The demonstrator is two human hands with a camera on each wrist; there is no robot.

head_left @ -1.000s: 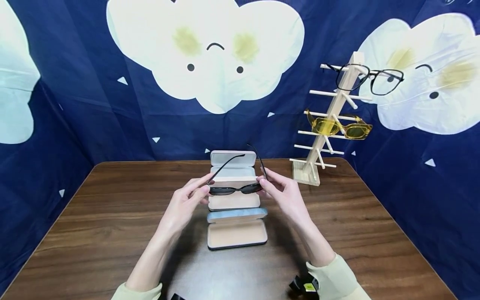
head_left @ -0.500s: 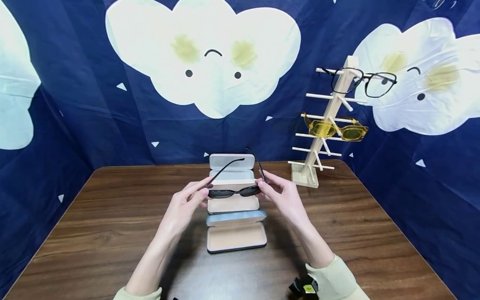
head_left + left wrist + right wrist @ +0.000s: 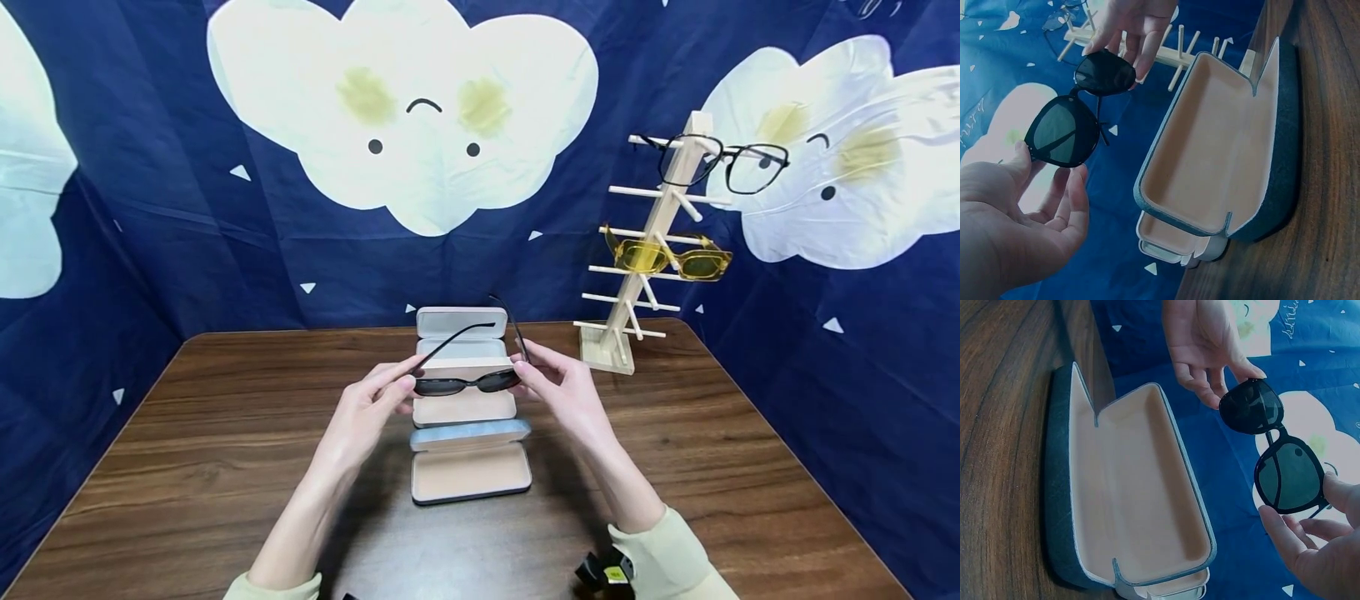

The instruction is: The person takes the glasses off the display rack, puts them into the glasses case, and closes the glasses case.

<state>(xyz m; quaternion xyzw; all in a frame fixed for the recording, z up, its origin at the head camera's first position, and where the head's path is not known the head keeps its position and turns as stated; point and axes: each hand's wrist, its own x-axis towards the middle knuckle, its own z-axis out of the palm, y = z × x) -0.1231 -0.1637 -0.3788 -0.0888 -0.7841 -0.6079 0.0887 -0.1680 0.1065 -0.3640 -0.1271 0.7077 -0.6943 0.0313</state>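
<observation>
Black sunglasses (image 3: pixel 465 384) with dark lenses are held up between my two hands, temples unfolded and pointing away. My left hand (image 3: pixel 366 408) pinches the frame's left end between thumb and fingers, and my right hand (image 3: pixel 561 390) pinches the right end. In the left wrist view, both lenses of the sunglasses (image 3: pixel 1063 132) show, each outer corner in a thumb-and-finger pinch. Below the sunglasses, nearest me, lies an open glasses case (image 3: pixel 471 473) with a blue lid and beige lining. Behind it, partly hidden by the sunglasses, another open case (image 3: pixel 465 410) lies in line.
A third open case (image 3: pixel 461 323) with a pale lining sits farthest back. At the back right stands a wooden glasses rack (image 3: pixel 660 225) bearing black-framed eyeglasses (image 3: pixel 757 169) and yellow sunglasses (image 3: pixel 703 265). Blue cloth with white clouds (image 3: pixel 405 100) hangs behind the wooden table (image 3: pixel 225 433).
The head view has shifted slightly, so the scene sits a little lower and farther left. Both hands keep their pinch on the sunglasses, which have barely moved.
</observation>
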